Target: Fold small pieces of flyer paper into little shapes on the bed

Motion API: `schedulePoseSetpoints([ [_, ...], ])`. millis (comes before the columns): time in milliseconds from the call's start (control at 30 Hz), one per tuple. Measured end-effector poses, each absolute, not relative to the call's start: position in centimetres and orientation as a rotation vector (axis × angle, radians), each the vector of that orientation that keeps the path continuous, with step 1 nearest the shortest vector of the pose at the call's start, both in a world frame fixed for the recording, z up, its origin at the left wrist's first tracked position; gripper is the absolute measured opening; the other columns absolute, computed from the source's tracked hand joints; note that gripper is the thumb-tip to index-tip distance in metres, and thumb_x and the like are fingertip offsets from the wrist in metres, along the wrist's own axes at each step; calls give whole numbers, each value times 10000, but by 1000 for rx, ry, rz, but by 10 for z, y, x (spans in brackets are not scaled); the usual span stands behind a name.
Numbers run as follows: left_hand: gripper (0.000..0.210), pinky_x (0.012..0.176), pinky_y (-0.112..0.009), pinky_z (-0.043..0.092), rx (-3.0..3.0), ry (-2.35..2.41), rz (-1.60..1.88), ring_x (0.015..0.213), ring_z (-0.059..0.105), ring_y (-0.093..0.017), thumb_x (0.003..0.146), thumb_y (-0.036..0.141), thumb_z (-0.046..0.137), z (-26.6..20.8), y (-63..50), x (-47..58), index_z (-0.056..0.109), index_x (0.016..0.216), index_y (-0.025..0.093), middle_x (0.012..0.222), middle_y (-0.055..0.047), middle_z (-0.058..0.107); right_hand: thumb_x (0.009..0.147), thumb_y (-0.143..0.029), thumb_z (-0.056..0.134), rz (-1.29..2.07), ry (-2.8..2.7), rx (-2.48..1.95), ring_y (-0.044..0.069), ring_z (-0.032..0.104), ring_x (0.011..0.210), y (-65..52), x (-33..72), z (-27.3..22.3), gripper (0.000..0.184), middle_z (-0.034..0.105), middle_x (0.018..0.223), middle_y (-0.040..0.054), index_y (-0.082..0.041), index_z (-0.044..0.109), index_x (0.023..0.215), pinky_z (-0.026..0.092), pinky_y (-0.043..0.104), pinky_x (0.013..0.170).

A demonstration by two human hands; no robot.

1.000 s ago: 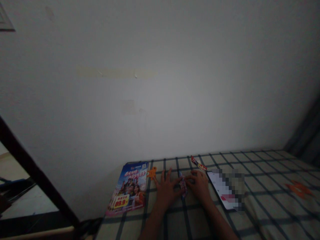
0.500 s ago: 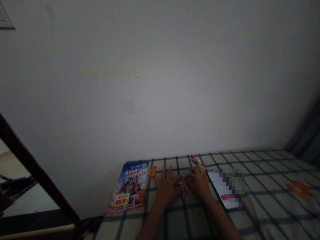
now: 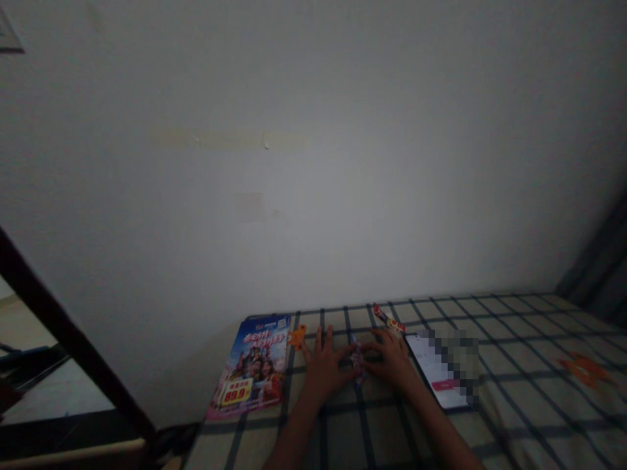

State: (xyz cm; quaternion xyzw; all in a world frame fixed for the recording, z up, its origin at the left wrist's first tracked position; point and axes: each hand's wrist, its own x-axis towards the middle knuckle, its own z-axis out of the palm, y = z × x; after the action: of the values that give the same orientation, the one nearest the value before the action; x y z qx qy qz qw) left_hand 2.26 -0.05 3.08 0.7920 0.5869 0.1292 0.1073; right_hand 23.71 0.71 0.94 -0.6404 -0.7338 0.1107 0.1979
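Note:
A narrow folded paper strip (image 3: 357, 360), printed in pink, purple and blue, lies on the checked cloth between my two hands. My left hand (image 3: 324, 362) has its thumb and index finger at the strip's left edge, its other fingers spread over the cloth. From the other side, my right hand (image 3: 389, 356) holds the strip's right edge with thumb and index finger, its remaining fingers bent. Just beyond the right fingertips is a second folded strip (image 3: 389, 320) in red, yellow and white. The fingers partly cover the strip's edges.
Left of my hands lies a stack of colourful flyers (image 3: 255, 365), with an orange print (image 3: 298, 337) beside it. A phone (image 3: 438, 372) with a lit screen lies to the right. Behind the checked cloth (image 3: 519, 365) rises a white wall (image 3: 343, 163). A dark post (image 3: 73, 333) stands at left.
Both hands remain at the strip, with only slight finger movement. The strip stays in nearly the same place, and the view has shifted a little.

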Motion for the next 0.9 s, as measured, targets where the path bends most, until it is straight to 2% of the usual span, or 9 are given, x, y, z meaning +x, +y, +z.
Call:
schedulePoseSetpoints([
  [233, 658, 1096, -797, -33, 2331, 1759, 297, 1528, 29, -434, 807, 842, 424, 31, -1, 24, 448, 1406, 570, 1678, 33, 190, 797, -495, 708, 282, -2118, -1752, 320, 305, 1458, -3, 243, 3, 467, 451, 1528, 17, -461, 644, 1258, 181, 580, 1187],
  [567, 667, 1108, -780, -31, 2324, 1726, 313, 1532, 24, -420, 803, 838, 449, 36, -5, 23, 472, 1404, 551, 1677, 11, 200, 759, -501, 747, 282, -2107, -1729, 321, 317, 1462, -11, 244, 0, 523, 450, 1536, 17, -453, 639, 1269, 159, 589, 1201],
  [733, 650, 1111, -783, -24, 2356, 1722, 308, 1528, 59, -428, 809, 838, 438, 36, -6, 22, 446, 1404, 578, 1675, 45, 202, 774, -455, 748, 270, -2050, -1663, 304, 396, 1410, -11, 249, -8, 421, 521, 1470, 24, -426, 698, 1190, 231, 552, 1192],
  [833, 641, 1101, -792, -38, 2356, 1732, 299, 1525, 68, -435, 806, 836, 446, 35, -8, 21, 449, 1397, 588, 1672, 49, 212, 843, -368, 685, 275, -1977, -1599, 279, 461, 1353, -9, 253, -15, 208, 599, 1378, 33, -374, 776, 1030, 336, 479, 1152],
  [900, 639, 1093, -799, -43, 2352, 1727, 297, 1525, 71, -435, 809, 833, 444, 35, -11, 20, 452, 1398, 585, 1671, 38, 216, 875, -343, 647, 267, -1947, -1566, 272, 480, 1329, -8, 253, -17, 163, 629, 1334, 39, -348, 799, 935, 374, 455, 1128],
])
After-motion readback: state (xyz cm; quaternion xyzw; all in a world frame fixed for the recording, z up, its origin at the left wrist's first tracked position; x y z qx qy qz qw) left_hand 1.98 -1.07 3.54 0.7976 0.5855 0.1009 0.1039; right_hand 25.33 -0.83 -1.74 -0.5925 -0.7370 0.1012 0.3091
